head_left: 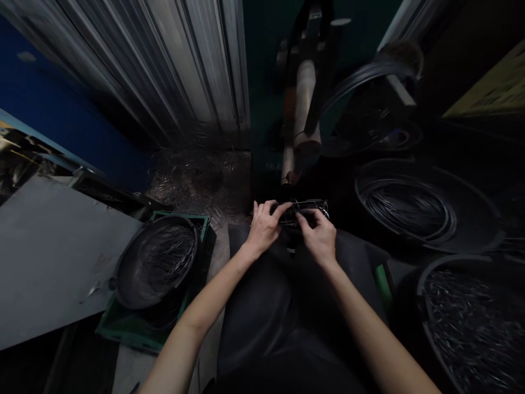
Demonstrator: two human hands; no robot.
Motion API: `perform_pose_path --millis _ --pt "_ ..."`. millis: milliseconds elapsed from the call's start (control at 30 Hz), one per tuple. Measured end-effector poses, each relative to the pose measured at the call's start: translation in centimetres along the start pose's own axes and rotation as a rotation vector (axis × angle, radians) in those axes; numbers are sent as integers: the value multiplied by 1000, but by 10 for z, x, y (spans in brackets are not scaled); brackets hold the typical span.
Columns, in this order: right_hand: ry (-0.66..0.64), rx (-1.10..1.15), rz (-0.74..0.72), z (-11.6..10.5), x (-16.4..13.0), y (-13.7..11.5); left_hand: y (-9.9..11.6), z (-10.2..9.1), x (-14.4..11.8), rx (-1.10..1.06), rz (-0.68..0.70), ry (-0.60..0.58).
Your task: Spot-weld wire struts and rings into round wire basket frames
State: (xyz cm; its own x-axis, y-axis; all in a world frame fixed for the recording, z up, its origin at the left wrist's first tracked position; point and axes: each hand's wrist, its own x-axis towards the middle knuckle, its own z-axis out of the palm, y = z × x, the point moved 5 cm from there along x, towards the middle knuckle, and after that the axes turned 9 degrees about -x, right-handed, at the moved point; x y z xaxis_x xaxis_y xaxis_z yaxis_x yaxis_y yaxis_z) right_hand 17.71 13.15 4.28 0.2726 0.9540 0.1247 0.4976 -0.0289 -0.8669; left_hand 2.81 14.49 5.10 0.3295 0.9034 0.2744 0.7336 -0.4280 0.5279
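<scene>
A small wire frame [314, 204] made of thin metal rods is held in front of my lap, just below the machine's rods. My left hand [264, 227] grips its left end, thumb and fingers closed around the wires. On the right, my right hand [319, 234] pinches the frame near its middle with thumb and forefinger. Parts of the frame are hidden behind the fingers, and the dim light blurs its finer shape. Right above it, the machine's cylindrical metal arm [307, 109] points down toward the hands.
To the left, a black pan [127, 290] with wire pieces rests on a green crate [123, 336]. At right stand a tub [471, 230] holding coiled wire and a bucket [424, 290] of small metal pieces. Wire scraps [192, 169] litter the floor by the corrugated wall [197, 65].
</scene>
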Motion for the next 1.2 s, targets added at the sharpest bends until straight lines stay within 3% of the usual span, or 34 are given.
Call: perform_pose_path --millis 133,300,1200 --pt "121 -116 -145 1 3 -10 -3 -3 8 -4 21 45" --pt "160 -142 -239 4 10 -17 -7 -6 17 0 28 99" --pt "237 -139 -346 12 29 -22 -22 -8 42 -6 112 178"
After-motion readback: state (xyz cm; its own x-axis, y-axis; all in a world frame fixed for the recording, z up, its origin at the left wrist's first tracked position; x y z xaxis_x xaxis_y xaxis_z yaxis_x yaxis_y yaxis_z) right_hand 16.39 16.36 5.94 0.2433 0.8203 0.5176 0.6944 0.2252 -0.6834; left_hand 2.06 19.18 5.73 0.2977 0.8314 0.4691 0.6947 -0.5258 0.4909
